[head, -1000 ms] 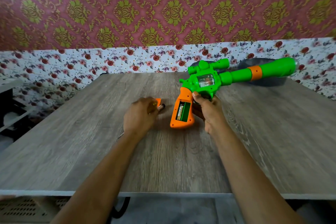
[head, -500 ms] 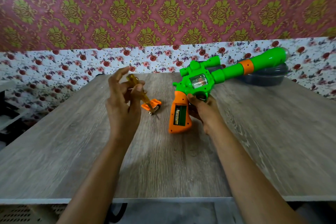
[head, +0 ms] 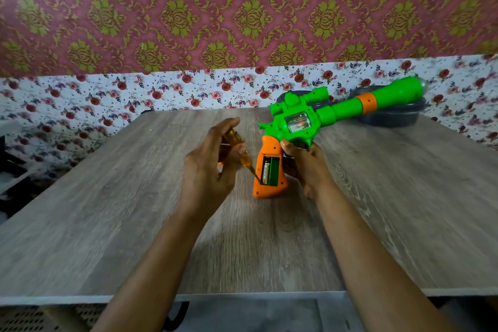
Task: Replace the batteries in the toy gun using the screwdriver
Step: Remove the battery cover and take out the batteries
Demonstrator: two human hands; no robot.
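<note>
Two bare forearms fill the lower frame; the left hand (head: 207,167) and right hand (head: 307,167) are bare too.

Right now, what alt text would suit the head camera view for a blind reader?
A person's left hand holds a yellow screwdriver, its tip at the battery in the open grip compartment of a green-and-orange toy gun, which the right hand holds over a wooden table.
</note>
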